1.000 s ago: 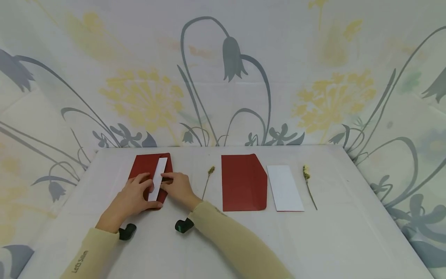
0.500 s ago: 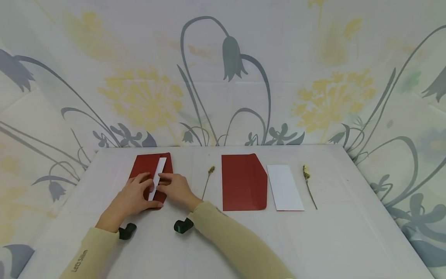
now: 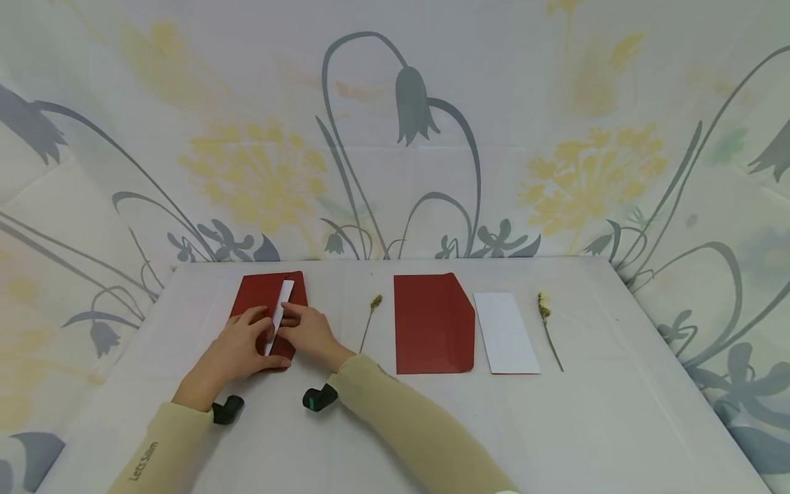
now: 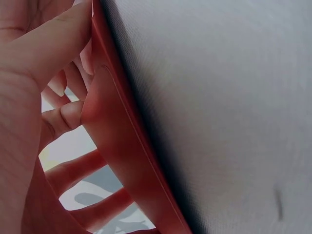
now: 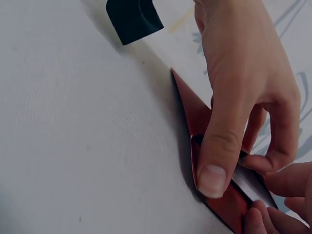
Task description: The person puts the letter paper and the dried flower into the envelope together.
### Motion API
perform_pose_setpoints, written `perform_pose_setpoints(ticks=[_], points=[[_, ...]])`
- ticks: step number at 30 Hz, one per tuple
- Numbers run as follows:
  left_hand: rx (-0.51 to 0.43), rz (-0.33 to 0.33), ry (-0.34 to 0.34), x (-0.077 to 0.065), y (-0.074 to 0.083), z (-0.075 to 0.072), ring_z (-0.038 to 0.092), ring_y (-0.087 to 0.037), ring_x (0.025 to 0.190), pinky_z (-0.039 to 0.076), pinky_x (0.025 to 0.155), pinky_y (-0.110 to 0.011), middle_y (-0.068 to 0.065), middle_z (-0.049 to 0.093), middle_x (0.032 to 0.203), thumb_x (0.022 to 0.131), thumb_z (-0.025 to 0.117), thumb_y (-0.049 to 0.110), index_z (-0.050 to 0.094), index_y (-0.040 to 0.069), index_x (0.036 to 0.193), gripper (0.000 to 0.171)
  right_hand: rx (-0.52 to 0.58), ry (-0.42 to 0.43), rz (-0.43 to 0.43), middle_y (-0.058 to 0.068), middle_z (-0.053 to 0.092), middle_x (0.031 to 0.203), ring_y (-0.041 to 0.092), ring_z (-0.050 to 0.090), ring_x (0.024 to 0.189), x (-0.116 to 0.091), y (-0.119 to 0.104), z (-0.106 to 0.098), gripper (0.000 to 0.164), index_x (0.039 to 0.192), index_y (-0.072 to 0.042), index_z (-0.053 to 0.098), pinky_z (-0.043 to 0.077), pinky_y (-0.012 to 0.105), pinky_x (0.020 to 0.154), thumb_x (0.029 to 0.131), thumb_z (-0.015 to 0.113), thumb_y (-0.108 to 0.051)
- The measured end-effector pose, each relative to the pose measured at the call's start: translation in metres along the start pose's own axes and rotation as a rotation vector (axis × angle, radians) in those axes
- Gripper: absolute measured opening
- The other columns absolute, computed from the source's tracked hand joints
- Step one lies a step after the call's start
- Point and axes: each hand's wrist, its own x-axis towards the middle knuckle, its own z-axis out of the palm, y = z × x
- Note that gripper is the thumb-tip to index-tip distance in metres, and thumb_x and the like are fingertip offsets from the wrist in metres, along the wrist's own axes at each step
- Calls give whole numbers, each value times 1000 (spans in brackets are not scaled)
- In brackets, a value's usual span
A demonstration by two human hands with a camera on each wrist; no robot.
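At the left of the table lies a red envelope (image 3: 258, 293), with a narrow strip of a white card (image 3: 284, 293) showing near its right side. My left hand (image 3: 237, 351) grips the envelope, its thumb on the near edge and its fingers bent over beside the card. From the right, my right hand (image 3: 311, 336) pinches the card's right edge with its fingertips. The left thumb lies on the red paper (image 5: 225, 209) in the right wrist view, where right fingertips meet the card. Most of the card is hidden. The left wrist view has the envelope's edge (image 4: 117, 126) close up.
Right of the hands lies a dried flower stem (image 3: 368, 322). Beyond it are a second red envelope (image 3: 434, 326), a white card (image 3: 506, 334) with a red edge beneath, and another dried flower (image 3: 546, 319). A patterned cloth (image 3: 382, 171) stands behind the white table (image 3: 592, 412).
The visible white strip has become narrower as my right fingers moved slightly left with its edge. My left hand stays on the envelope.
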Motion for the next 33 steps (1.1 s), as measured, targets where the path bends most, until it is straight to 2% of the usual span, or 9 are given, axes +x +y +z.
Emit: perform_pose_setpoints(ticks=[5,12,18,23,30,33], points=[[5,5,11,0,-1,1,41,-61,120,45,87,-72,-32,44,138,70,89,44,52,17,84,47,-40,27,34,3,70,119,7,65,107,1,-4,3,55,141,-12,57,50,17,86,88,71,-9],[-1,31,15,2,-2,3,42,-61,120,42,91,-72,-33,45,137,70,89,43,53,16,85,47,-14,24,82,3,67,125,10,64,108,7,-8,2,57,143,-13,54,51,21,87,89,71,-11],[-23,49,41,0,-3,3,44,-60,119,42,92,-70,-31,48,135,69,90,41,49,16,81,50,18,22,78,4,66,127,11,64,110,9,-9,1,52,141,-11,57,50,20,89,90,69,-8],[-32,47,43,-1,0,3,45,-58,118,44,91,-69,-30,49,135,69,90,43,49,16,81,51,144,91,110,4,68,119,13,64,106,11,-10,-1,46,134,-9,61,51,26,89,89,67,-3],[-39,41,29,-4,4,3,45,-57,120,45,91,-67,-29,48,137,68,90,46,49,17,82,53,499,166,269,3,66,105,14,67,88,14,-7,4,35,126,-2,64,56,28,81,91,66,1],[-43,41,35,-4,4,2,45,-56,119,45,91,-67,-29,49,137,67,91,46,49,17,81,52,524,160,272,3,69,101,13,68,87,14,-8,5,34,125,-2,65,56,28,80,91,64,4]])
